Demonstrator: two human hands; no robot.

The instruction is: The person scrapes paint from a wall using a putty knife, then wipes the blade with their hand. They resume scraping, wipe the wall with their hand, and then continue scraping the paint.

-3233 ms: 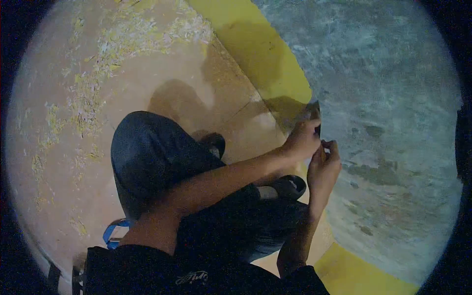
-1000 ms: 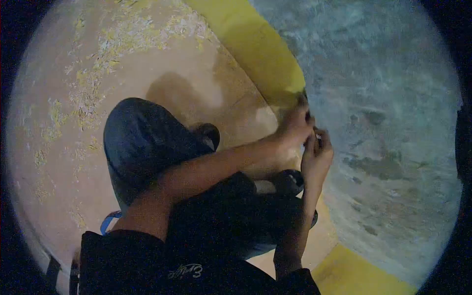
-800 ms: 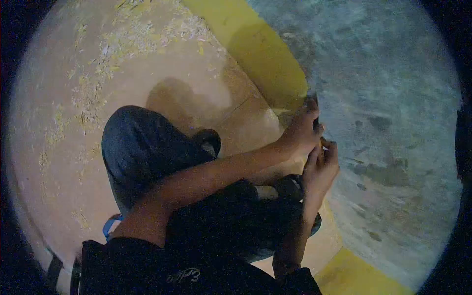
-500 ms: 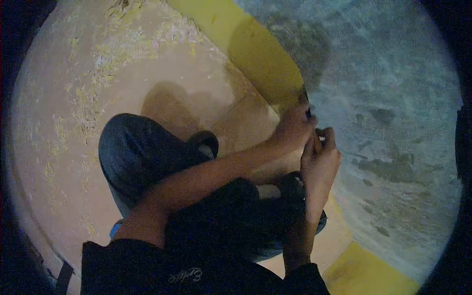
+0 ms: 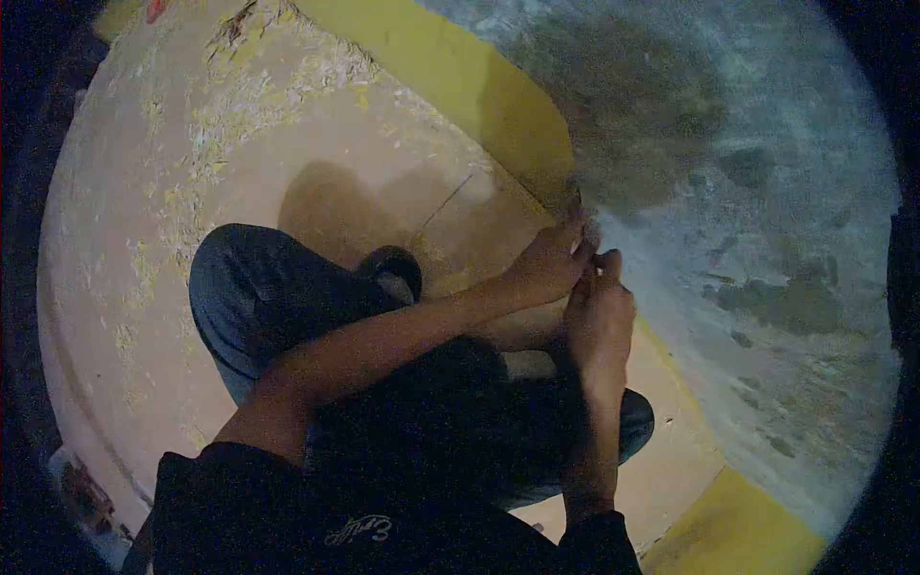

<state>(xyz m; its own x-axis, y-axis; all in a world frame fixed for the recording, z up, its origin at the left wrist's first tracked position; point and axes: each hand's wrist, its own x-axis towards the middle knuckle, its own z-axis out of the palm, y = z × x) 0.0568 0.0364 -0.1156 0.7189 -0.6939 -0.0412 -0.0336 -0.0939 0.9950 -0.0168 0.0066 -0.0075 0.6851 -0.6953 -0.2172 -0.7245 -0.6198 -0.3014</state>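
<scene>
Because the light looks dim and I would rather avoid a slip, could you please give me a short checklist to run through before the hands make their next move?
1. Left hand and right hand both in view: ok, held close together.
2. Secure hold on anything between them: cannot tell, too small and dark.
3. Black fabric sleeves away from the hands: ok, they end well up the arms.
4. Lighting: not ok, dim.
5. Flat pinkish-beige surface free of yellow-and-white flecks: not ok, patches show.
</scene>
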